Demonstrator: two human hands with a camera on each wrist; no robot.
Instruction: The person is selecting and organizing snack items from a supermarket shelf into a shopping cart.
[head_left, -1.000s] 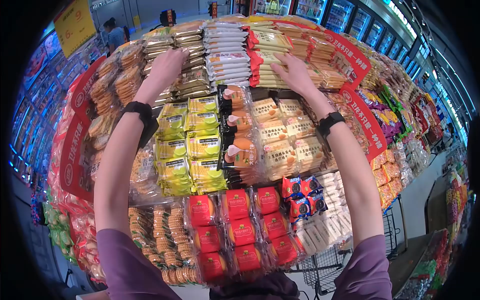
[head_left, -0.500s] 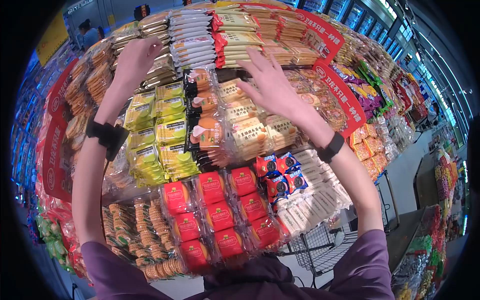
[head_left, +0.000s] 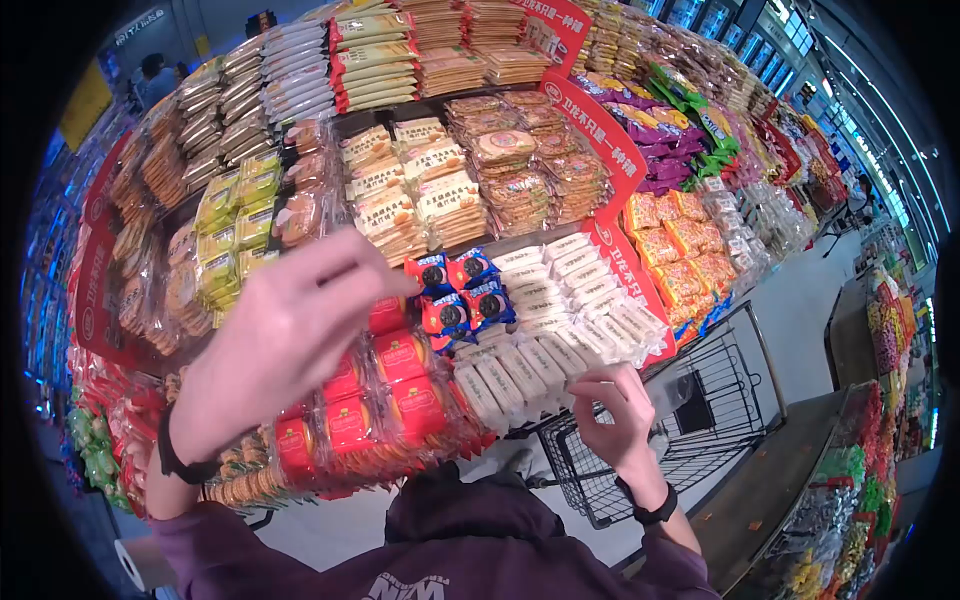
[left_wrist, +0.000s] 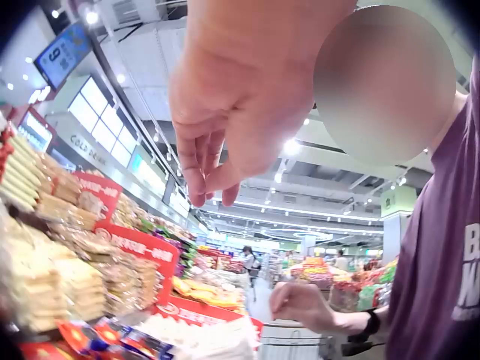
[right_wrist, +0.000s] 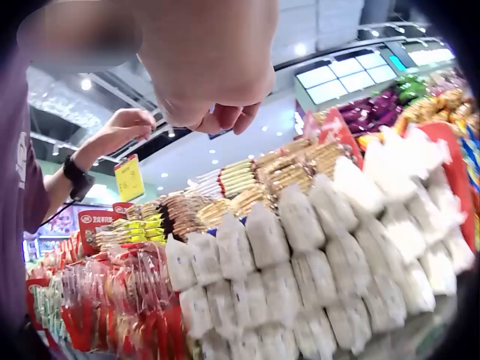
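Note:
My left hand [head_left: 295,325] hovers over red packets [head_left: 415,405], with blue cookie packs [head_left: 448,313] near its fingertips. In the left wrist view that hand [left_wrist: 244,105] has loosely bent fingers and holds nothing. Beside the front edge of the white wrapped packets [head_left: 515,370], my right hand [head_left: 615,415] is in the air, thumb and fingers loosely curved. Seen from the right wrist, this hand [right_wrist: 214,75] is empty too, above the white packets [right_wrist: 289,232]. Neither hand touches the goods.
A wire shopping cart [head_left: 690,400] stands at the display's front right. Red sign strips [head_left: 590,140] divide the stacks. A dark counter [head_left: 800,470] lies farther right, with colourful packets beyond. Someone [head_left: 155,80] is at the far left back.
Both hands have come back from the rear stacks toward the body, the right one down beside the cart. The view has shifted toward the right side of the display.

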